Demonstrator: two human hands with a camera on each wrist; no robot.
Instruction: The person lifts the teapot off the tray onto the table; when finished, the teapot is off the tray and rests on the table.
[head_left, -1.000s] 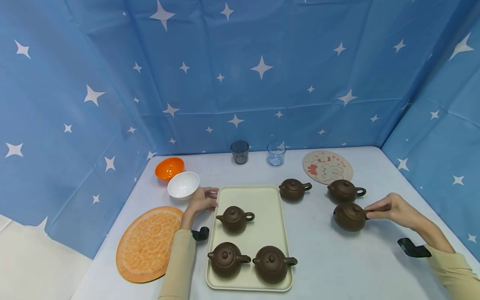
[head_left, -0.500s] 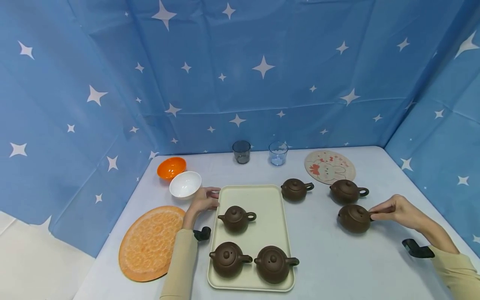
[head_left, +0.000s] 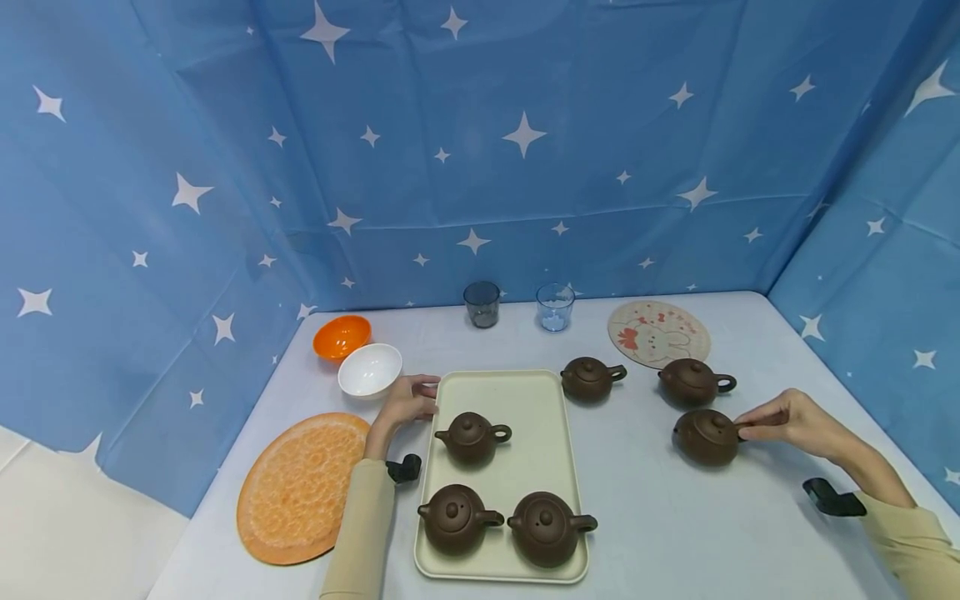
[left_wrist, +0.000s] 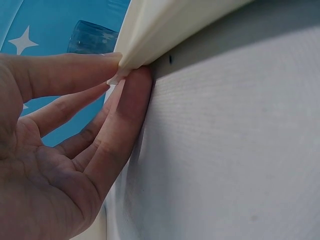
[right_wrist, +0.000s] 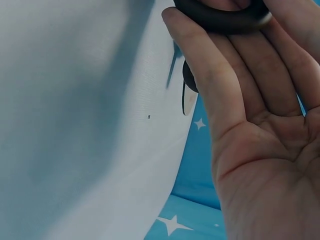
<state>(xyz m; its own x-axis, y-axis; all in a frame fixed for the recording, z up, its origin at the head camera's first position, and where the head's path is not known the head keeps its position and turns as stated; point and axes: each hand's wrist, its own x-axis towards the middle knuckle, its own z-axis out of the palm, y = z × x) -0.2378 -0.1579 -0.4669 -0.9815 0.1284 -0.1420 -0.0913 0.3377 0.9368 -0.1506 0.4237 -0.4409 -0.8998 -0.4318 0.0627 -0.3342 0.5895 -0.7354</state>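
Observation:
My right hand [head_left: 787, 418] pinches the loop handle [right_wrist: 225, 22] of a dark brown teapot [head_left: 707, 437], to the right of the tray. In the right wrist view the fingers reach through and under that handle; the teapot's body is out of that view. My left hand [head_left: 407, 403] holds the left rim of a cream tray [head_left: 517, 392] near its far corner. Seen from the left wrist, the tray's edge [left_wrist: 145, 35] lies between thumb and fingers. Three brown teapots stand on the tray: one mid-left [head_left: 470, 440], one front left [head_left: 453, 521], one front right [head_left: 545, 529].
Two more brown teapots, one beside the tray [head_left: 588, 380] and one farther right [head_left: 688, 383], stand near a rabbit-print mat [head_left: 660, 333]. Two glasses, grey [head_left: 482, 305] and clear [head_left: 555, 308], stand behind. Left are an orange bowl [head_left: 341, 337], white bowl [head_left: 370, 372] and round orange mat [head_left: 303, 492].
The teapot in my right hand has shifted slightly right and towards me, away from the teapot behind it, and turned a little. My left hand stays at the tray rim.

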